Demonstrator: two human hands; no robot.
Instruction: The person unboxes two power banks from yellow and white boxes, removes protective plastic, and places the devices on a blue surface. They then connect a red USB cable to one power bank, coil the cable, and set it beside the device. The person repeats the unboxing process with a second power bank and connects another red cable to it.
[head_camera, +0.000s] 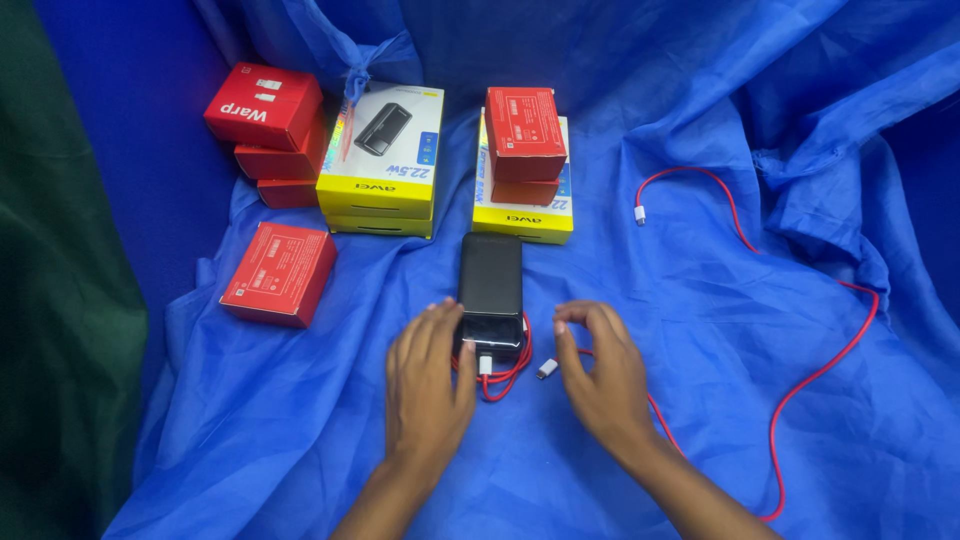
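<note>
1. A black power bank (491, 292) lies flat on the blue cloth (300, 430) near the middle of the view, just in front of the yellow boxes. Its long axis runs away from the person, the near short end toward the hands and the far short end toward the boxes.
2. The near end is partly hidden: the left hand (428, 385) covers its near left corner, so the edge there cannot be seen. A white plug (485, 364) meets that end, but whether it is fully seated is hard to tell.
3. A short red cable (505, 383) loops from that plug under the near end. Its other white connector (547, 369) lies loose on the cloth between the two hands.
4. The left hand rests with loose fingers on the bank's near left corner, touching it rather than gripping it.
5. The right hand (600, 375) hovers just right of the bank, fingers curled and apart, holding nothing.
6. A long red cable (820, 370) runs from behind the right wrist out to the right, then arcs back to a white plug (640, 214). Part of it passes under the hand.
7. Behind the bank stand two stacks of yellow boxes (385, 160), the right one topped by a red box (524, 132). Further red boxes (266, 110) are stacked at far left, and a single red box (279, 273) lies nearer.
8. Open cloth lies to the bank's left and right. The cloth's folds rise at the right edge, and a dark green drape (60, 330) bounds the left.
</note>
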